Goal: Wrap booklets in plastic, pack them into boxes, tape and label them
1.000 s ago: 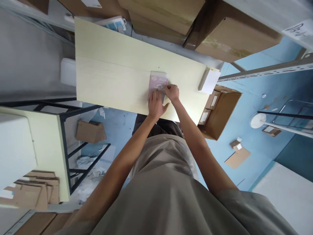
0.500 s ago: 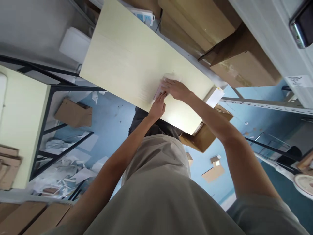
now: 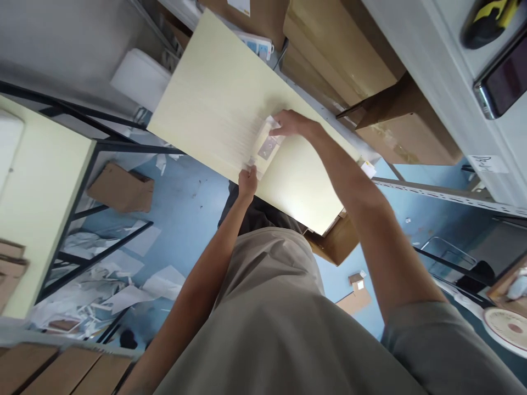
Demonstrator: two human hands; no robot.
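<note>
A clear plastic bag (image 3: 262,162) with a small pale pinkish-grey packet (image 3: 269,147) showing through it lies over the pale yellow tabletop (image 3: 214,82). My left hand (image 3: 247,182) is closed on its lower end, near the table's front edge. At the upper end, my right hand (image 3: 291,123) grips the bag between thumb and fingers, the fingers partly hidden from above. Whether the bag touches the tabletop is hard to make out. Dark marks on the packet are too small to read.
Large cardboard boxes (image 3: 346,49) stand behind the table. An opened carton (image 3: 335,241) is below its right corner. A phone (image 3: 504,77) and a black-and-yellow tool (image 3: 489,22) lie on a shelf at upper right. Paper scraps (image 3: 164,282) cover the floor at left.
My hands were together over the packet and have moved apart, left hand down toward the table's front edge, right hand at the far end. The bag is now stretched out between them.
</note>
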